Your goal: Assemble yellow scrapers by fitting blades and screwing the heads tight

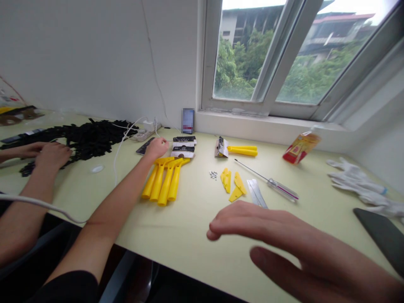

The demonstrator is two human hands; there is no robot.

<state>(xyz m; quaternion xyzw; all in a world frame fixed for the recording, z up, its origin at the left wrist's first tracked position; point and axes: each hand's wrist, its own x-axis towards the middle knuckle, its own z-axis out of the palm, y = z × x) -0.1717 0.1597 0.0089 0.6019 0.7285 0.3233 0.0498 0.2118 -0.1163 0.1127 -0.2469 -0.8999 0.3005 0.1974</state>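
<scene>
My left hand [157, 148] reaches to the back of the table with its fingers curled, between a dark phone [145, 146] and printed black-and-white cardboard sleeves [183, 152]. What its fingers hold, if anything, is hidden. Just in front of it, several yellow plastic handles [166, 183] lie side by side. My right hand [268, 231] hovers over the front right, thumb apart from the fingers, holding nothing. Beyond it are yellow plastic plates [238, 185], thin metal strips [256, 193], small metal nuts or screws [213, 175] and a clear-handled screwdriver [282, 189].
Behind stands a cardboard sleeve [221, 148] with yellow handles [243, 150] beside it. An orange bottle [301, 145], white gloves [356, 179] and a dark flat object [378, 231] are right. At left, a person's hands [52, 155] touch black strips [91, 136]; a white cable [116, 155] crosses.
</scene>
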